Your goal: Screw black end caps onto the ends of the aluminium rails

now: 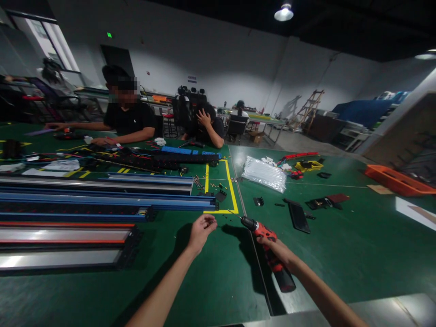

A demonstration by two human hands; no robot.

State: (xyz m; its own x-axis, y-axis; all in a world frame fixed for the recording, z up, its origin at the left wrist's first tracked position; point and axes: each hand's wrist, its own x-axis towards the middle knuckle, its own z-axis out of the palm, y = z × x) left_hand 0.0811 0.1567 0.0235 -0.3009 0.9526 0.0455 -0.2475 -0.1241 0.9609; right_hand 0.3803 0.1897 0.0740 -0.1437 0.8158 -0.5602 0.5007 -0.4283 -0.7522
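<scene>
My right hand (274,247) is wrapped round the grip of a red and black cordless drill (265,232), whose bit points up and left over the table. To its left, my left hand (203,229) hovers above the green tabletop with fingers curled and tips together; anything between them is too small to make out. Several tiny dark screws (227,218) lie between the hand and the drill's tip. Just beyond the left hand are the ends of long blue metal profiles (177,202). A profile with orange edges (68,232) lies further left.
Wiring and black strips (153,160) cover the far left. A clear plastic pack (264,174), a black phone-like slab (297,215) and an orange tray (398,179) lie to the right. Across the table sit a person in a black shirt (127,119) and another person (206,125).
</scene>
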